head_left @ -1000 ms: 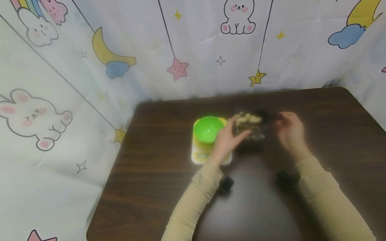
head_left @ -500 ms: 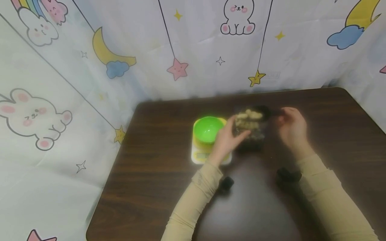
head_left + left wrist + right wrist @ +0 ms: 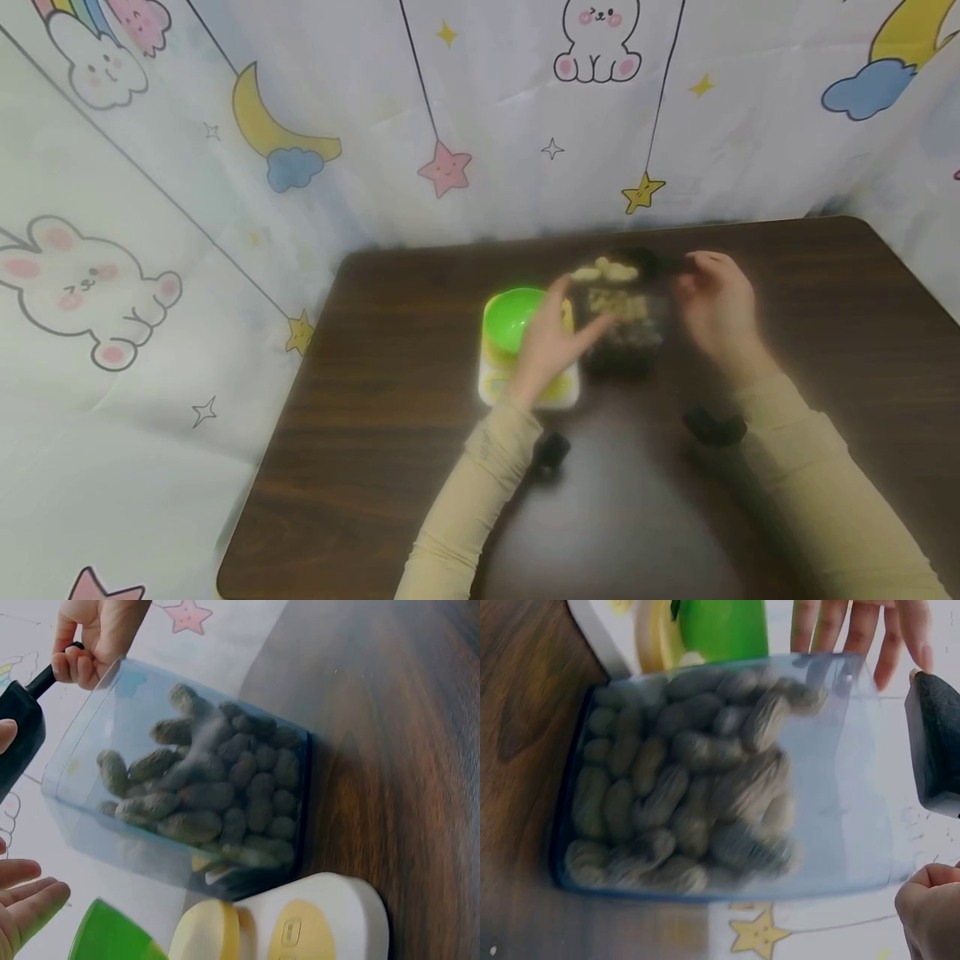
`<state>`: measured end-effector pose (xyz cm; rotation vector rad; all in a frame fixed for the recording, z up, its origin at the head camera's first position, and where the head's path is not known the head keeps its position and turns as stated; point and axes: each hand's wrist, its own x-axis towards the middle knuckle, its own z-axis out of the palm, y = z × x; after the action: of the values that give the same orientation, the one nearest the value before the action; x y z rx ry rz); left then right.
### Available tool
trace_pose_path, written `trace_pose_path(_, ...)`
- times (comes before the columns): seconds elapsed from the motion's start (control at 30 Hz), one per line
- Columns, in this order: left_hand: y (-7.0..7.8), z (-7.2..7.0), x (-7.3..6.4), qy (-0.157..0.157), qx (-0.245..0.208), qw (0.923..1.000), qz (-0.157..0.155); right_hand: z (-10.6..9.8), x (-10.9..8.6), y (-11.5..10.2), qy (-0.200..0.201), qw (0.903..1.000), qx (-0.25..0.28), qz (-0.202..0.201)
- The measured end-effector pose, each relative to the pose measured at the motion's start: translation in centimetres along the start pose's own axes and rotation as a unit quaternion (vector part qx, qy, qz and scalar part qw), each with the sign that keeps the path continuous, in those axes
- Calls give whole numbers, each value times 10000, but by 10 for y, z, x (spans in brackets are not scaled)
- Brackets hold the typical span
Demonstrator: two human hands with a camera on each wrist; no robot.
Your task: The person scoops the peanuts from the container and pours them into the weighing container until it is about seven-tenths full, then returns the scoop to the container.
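Note:
My right hand (image 3: 720, 312) grips the thin handle of a black scoop (image 3: 21, 731), held above a clear plastic container (image 3: 832, 772). In the head view, several peanuts (image 3: 606, 270) lie heaped on the scoop. More unshelled peanuts (image 3: 206, 795) fill the lower part of the container. My left hand (image 3: 547, 346) is spread at the container's left side, its fingers extended. Its thumb is right at the scoop's edge in the right wrist view. Close by the left hand, a green bowl (image 3: 512, 321) sits on a white and yellow kitchen scale (image 3: 491, 390), partly hidden by that hand.
Everything stands on a dark wooden table (image 3: 360, 433). Behind it hangs a white cloth (image 3: 502, 92) printed with cartoon stars, moons and rabbits. Black wrist devices (image 3: 712, 427) are worn at both sleeves.
The scoop with its peanuts has risen from the container's opening to above it. My right hand has moved up with it. My left hand has shifted slightly up and left.

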<state>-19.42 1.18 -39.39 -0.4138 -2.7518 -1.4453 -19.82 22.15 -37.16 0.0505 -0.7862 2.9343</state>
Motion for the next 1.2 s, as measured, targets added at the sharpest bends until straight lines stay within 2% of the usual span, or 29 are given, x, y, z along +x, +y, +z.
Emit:
trace_pose_path(0.2, -6, -11, -1, 255, -182, 9992, -247, 12, -1, 9, -260, 9993, -262, 88)
trace_pose_path(0.37, -12, -20, -2, 650, -318, 9972, -196, 19, -3, 13, -381, 9976, -505, 282)
trace_pose_path(0.57, -22, -30, -3, 1064, -185, 9940, -172, 24, -2, 18, -326, 9925, -945, 703)
trace_pose_path(0.73, -34, -36, -4, 1340, -216, 9902, -318, 22, 3, 22, -264, 9826, -1568, 957)
trace_pose_path(0.87, -47, -36, -6, 1514, -207, 9872, -460, 18, 4, 24, -233, 9697, -2157, 1120)
trace_pose_path(1.03, -67, -27, -13, 1493, -49, 9868, -631, 12, 2, 24, -134, 9550, -2681, 1259)
trace_pose_path(1.2, -75, -23, -14, 1457, -188, 9864, -732, 15, 6, 24, -120, 9497, -2875, 1236)
